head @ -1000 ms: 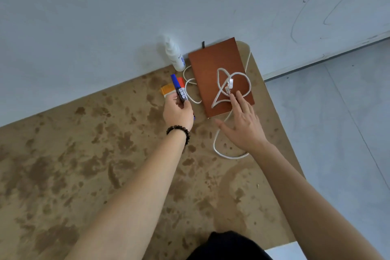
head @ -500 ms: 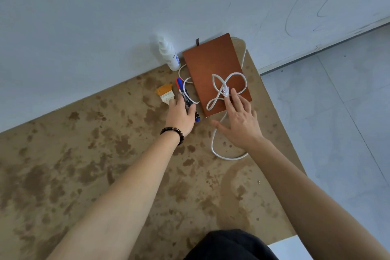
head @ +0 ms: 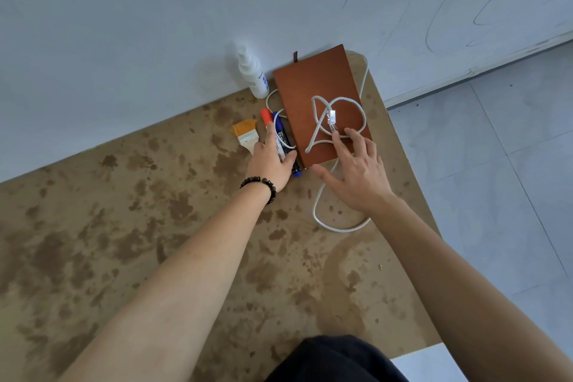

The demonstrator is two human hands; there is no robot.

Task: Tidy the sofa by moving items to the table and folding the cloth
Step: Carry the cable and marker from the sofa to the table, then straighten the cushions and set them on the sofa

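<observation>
Seen from above: a brown, dark-blotched bench (head: 130, 245) set against a pale wall (head: 155, 25), grey tiled floor (head: 496, 180) to the right; on the far right part of the bench, a rust-brown notebook (head: 310, 87) lying flat, its far edge at the wall, a dark ribbon tab (head: 295, 56) poking out at that edge; looped across the cover and trailing off onto the bench on both sides, a white cable (head: 336, 228) ending in a clear plug (head: 331, 117) that rests on the notebook.

Just left of the notebook, two markers side by side — a blue marker (head: 286, 141) touching a loop of the cable, and a red-capped marker (head: 265, 116) beside it; further left, a small paintbrush (head: 246, 133) with orange bristles; at the wall, just beside the notebook's far corner, an upright white spray bottle (head: 252, 77).

Left hand (head: 271, 164), beaded bracelet (head: 262, 184) at the wrist, laid over the near ends of both markers, fingers (head: 270, 136) loosely curled on them, not closed in a full grip; right hand (head: 356, 177) spread open and flat, fingertips on the notebook's near edge and on the cable by the plug, holding nothing.
</observation>
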